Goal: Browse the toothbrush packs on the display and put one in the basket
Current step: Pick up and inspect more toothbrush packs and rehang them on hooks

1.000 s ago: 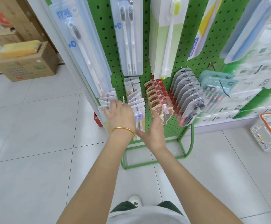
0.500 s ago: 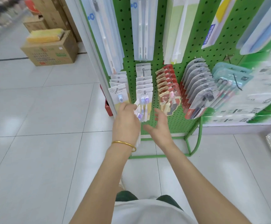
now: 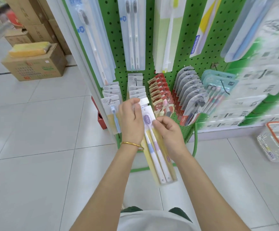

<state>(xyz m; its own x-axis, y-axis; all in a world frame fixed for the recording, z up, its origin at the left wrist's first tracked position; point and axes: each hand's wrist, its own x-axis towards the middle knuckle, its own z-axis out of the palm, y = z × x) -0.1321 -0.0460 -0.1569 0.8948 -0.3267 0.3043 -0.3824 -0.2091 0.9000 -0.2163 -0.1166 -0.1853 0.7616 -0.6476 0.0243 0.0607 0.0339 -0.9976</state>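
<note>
Yellow-backed toothbrush pack [image 3: 155, 152] at frame centre, off its hook, tilted face-up, probably for a closer look. Left grip [image 3: 130, 120] curled round its top edge; right grip [image 3: 170, 130] pinching its side beside the bristles. Basket [image 3: 277, 140] at right edge, well apart.

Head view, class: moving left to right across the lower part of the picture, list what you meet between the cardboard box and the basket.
cardboard box → left hand → right hand (both hold the two-brush pack) → teal toothbrush packs → basket.
</note>
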